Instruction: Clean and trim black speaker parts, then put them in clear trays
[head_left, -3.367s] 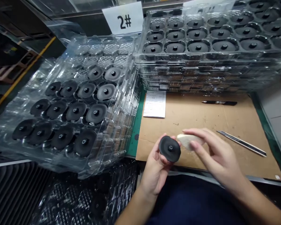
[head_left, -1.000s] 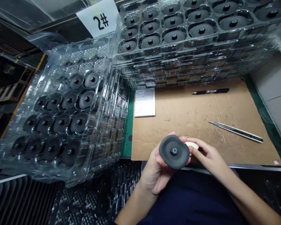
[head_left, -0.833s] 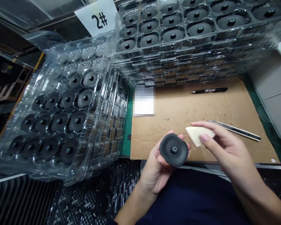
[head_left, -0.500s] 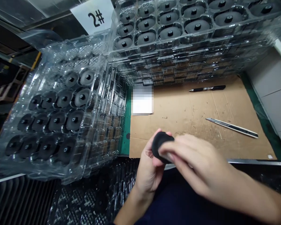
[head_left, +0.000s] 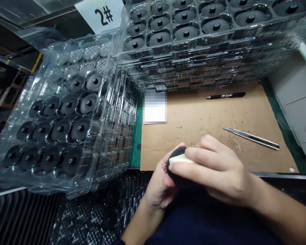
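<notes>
My left hand (head_left: 156,185) is closed round the edge of a black rounded disc-like part (head_left: 180,179), above the near edge of the cardboard. My right hand (head_left: 219,168) pinches a cream-coloured pad (head_left: 180,159) and presses it against the face of that part. Whether the pad is sponge or folded cloth I cannot make out. The fingers of my right hand hide much of the part. Similar black parts, each with a small central stub, sit in the clear plastic trays stacked at the left (head_left: 91,166) and at the back (head_left: 206,44).
On the cardboard sheet (head_left: 193,136) lie a black pen (head_left: 225,96) and a utility knife (head_left: 252,139) with its blade end showing. A blurred white paper (head_left: 155,112) lies by its left edge. A "2#" sign (head_left: 99,15) stands behind the trays. More dark trays (head_left: 91,217) are below left.
My right hand has shifted and turned over the black part, and the cream pad between its fingers now shows. My left hand still holds the part, which is tilted a little differently.
</notes>
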Motion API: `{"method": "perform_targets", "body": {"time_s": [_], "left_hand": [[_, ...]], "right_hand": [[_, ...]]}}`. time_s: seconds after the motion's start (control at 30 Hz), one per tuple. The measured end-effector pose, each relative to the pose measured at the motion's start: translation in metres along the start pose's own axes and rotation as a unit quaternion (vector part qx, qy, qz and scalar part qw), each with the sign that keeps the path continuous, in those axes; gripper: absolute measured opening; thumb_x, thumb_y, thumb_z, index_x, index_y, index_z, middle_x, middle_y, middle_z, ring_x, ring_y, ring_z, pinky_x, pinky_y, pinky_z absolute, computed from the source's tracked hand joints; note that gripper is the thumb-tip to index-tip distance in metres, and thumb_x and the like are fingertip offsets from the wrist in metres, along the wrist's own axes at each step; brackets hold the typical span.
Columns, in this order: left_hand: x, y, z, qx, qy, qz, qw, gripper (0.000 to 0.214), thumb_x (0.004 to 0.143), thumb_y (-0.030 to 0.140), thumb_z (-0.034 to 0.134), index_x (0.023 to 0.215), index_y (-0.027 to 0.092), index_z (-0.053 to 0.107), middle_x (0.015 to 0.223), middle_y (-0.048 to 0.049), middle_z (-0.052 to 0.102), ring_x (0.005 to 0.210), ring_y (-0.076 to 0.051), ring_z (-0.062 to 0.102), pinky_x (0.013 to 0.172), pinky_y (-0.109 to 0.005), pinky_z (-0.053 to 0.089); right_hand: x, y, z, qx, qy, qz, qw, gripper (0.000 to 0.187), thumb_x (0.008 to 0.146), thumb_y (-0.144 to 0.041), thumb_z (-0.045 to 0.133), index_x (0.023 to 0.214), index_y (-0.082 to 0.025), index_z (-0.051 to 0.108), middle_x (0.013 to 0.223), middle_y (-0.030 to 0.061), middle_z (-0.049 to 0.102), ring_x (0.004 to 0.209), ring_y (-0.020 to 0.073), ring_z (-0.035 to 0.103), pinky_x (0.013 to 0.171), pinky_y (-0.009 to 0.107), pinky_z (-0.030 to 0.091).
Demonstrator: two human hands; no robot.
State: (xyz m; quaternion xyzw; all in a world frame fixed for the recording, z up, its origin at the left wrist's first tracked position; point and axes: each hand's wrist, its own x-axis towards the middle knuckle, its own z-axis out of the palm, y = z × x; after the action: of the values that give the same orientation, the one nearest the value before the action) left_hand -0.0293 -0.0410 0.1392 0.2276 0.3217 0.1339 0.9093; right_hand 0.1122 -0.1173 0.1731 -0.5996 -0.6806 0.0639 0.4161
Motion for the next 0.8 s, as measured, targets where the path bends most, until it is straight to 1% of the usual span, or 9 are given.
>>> {"method": "perform_targets", "body": {"time_s": [0.07,0.13,0.23,0.3,0.4,0.47,0.57,0.67,0.8], "left_hand": [[-0.001,0.001,-0.001,-0.008,-0.025,-0.007,1.000,0.060,0.056,0.037,0.081,0.109,0.017,0.063,0.104,-0.0053,0.066,0.098,-0.019,0.062,0.089,-0.026,0.048],[-0.003,0.003,-0.002,-0.012,-0.055,-0.025,0.998,0.056,0.055,0.037,0.082,0.104,0.014,0.066,0.100,-0.0074,0.067,0.093,-0.020,0.063,0.085,-0.028,0.051],[-0.005,0.005,-0.002,-0.035,-0.086,-0.062,0.994,0.060,0.054,0.039,0.082,0.107,0.018,0.064,0.109,-0.0100,0.065,0.093,-0.025,0.064,0.080,-0.032,0.054],[-0.005,0.004,-0.003,-0.054,-0.095,-0.080,0.991,0.065,0.055,0.039,0.082,0.113,0.021,0.060,0.119,-0.0114,0.060,0.099,-0.029,0.063,0.080,-0.033,0.054],[-0.004,0.002,-0.005,-0.072,-0.115,-0.101,0.986,0.066,0.059,0.037,0.080,0.119,0.021,0.056,0.128,-0.0147,0.055,0.105,-0.031,0.060,0.083,-0.034,0.054],[-0.003,0.001,-0.007,-0.084,-0.123,-0.103,0.983,0.066,0.061,0.037,0.079,0.121,0.020,0.055,0.131,-0.0148,0.052,0.108,-0.031,0.059,0.084,-0.034,0.054],[-0.003,0.002,-0.008,-0.086,-0.128,-0.097,0.983,0.066,0.063,0.039,0.078,0.122,0.020,0.055,0.133,-0.0139,0.051,0.111,-0.032,0.057,0.085,-0.034,0.053],[-0.003,0.004,-0.007,-0.078,-0.133,-0.089,0.984,0.062,0.067,0.041,0.073,0.123,0.021,0.054,0.134,-0.0131,0.050,0.114,-0.033,0.055,0.086,-0.034,0.053],[-0.001,0.004,-0.006,-0.072,-0.132,-0.080,0.985,0.058,0.073,0.039,0.069,0.125,0.021,0.052,0.136,-0.0124,0.048,0.117,-0.033,0.052,0.088,-0.034,0.051]], "right_hand": [[0.002,0.005,0.002,0.037,-0.006,0.025,0.999,0.021,0.091,-0.015,0.043,0.101,-0.015,0.061,0.086,0.0068,0.062,0.071,0.0143,0.047,0.064,0.031,0.038],[-0.002,0.009,0.004,0.077,-0.004,0.105,0.991,0.024,0.089,-0.012,0.044,0.106,-0.015,0.060,0.091,0.0063,0.062,0.078,0.0137,0.052,0.071,0.029,0.042],[-0.018,0.015,0.005,0.152,0.028,0.226,0.962,0.027,0.089,-0.013,0.047,0.111,-0.021,0.060,0.099,0.0028,0.061,0.088,0.0115,0.055,0.077,0.023,0.044],[-0.033,0.020,0.008,0.193,0.061,0.316,0.927,0.024,0.089,-0.020,0.050,0.111,-0.027,0.060,0.103,-0.0002,0.061,0.084,0.0096,0.055,0.072,0.020,0.044],[-0.058,0.030,0.014,0.265,0.098,0.431,0.857,0.024,0.089,-0.032,0.051,0.111,-0.030,0.060,0.105,-0.0009,0.060,0.073,0.0080,0.052,0.063,0.018,0.044],[-0.071,0.034,0.018,0.302,0.108,0.476,0.819,0.026,0.088,-0.037,0.052,0.112,-0.029,0.060,0.103,0.0001,0.060,0.072,0.0087,0.051,0.060,0.018,0.043],[-0.084,0.034,0.024,0.324,0.099,0.517,0.786,0.029,0.086,-0.040,0.055,0.112,-0.028,0.059,0.102,0.0008,0.061,0.078,0.0108,0.053,0.060,0.018,0.044],[-0.087,0.032,0.029,0.332,0.075,0.532,0.775,0.029,0.086,-0.042,0.054,0.111,-0.029,0.059,0.106,0.0009,0.061,0.079,0.0114,0.054,0.064,0.019,0.046],[-0.080,0.029,0.029,0.288,0.076,0.516,0.803,0.027,0.087,-0.041,0.052,0.110,-0.029,0.060,0.105,-0.0005,0.062,0.077,0.0105,0.054,0.067,0.020,0.045]]}}
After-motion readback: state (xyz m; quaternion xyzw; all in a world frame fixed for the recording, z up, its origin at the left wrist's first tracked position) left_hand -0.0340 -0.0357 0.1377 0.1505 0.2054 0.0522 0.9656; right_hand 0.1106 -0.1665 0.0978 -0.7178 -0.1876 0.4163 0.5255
